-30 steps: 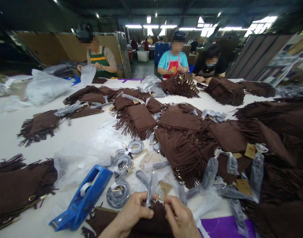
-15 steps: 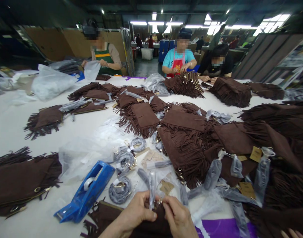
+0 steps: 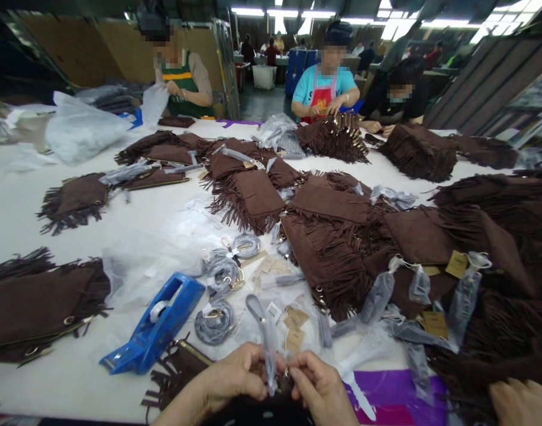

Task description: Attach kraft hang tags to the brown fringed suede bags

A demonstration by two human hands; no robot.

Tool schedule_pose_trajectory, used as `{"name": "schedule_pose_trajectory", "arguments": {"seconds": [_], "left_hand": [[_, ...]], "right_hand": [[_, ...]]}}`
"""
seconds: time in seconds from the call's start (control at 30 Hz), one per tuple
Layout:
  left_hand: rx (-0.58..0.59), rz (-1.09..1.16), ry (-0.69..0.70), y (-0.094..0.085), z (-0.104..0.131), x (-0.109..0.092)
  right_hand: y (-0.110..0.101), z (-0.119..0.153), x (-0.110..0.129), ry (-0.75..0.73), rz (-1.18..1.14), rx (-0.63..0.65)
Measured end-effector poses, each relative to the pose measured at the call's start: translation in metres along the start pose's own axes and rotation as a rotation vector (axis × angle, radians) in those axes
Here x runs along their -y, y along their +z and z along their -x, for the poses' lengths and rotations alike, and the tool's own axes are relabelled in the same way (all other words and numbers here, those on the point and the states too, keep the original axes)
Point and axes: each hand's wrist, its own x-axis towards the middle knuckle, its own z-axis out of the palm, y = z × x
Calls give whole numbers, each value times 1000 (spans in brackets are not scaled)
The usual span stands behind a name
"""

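At the bottom centre, my left hand [image 3: 238, 376] pinches a grey strap in a clear plastic sleeve [image 3: 267, 343] between thumb and fingers. Close on its right, my right hand [image 3: 318, 384] has thumb and fingertips pressed together at a small metal piece, on the edge of a dark brown fringed bag [image 3: 180, 370]. The bag lies under both hands and is largely hidden by them. Tan paper tags [image 3: 294, 325] rest just beyond my fingers. Coiled grey straps with metal clips [image 3: 215, 321] lie left of the tags, beside a blue tape dispenser [image 3: 158, 325].
Brown fringed bags [image 3: 328, 254] are piled across the middle and right. Another bag [image 3: 35, 302] is at the left edge. A person's hand [image 3: 522, 402] rests at the lower right, near a purple sheet [image 3: 399, 393]. Three people work across the white table [image 3: 13, 207].
The view has tilted down slightly. The sleeved strap now leans away from me with its looped end showing. The other person's hand at the lower right has come further into view.
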Motion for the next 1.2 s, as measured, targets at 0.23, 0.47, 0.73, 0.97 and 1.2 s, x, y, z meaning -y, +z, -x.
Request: {"name": "schedule_pose_trajectory", "arguments": {"seconds": [0.23, 0.47, 0.73, 0.97, 1.2], "left_hand": [[-141, -76, -19, 4, -10, 11], [-196, -140, -48, 19, -16, 1], [-187, -242, -125, 21, -14, -6], [-145, -251, -125, 20, -18, 2], [-214, -270, -82, 14, -13, 3]], "right_hand": [[9, 15, -12, 58, -131, -43], [8, 23, -21, 64, -211, -44], [1, 26, -23, 38, -224, 51], [-2, 26, -21, 0, -158, 115], [-10, 21, -3, -120, 82, 63]]}}
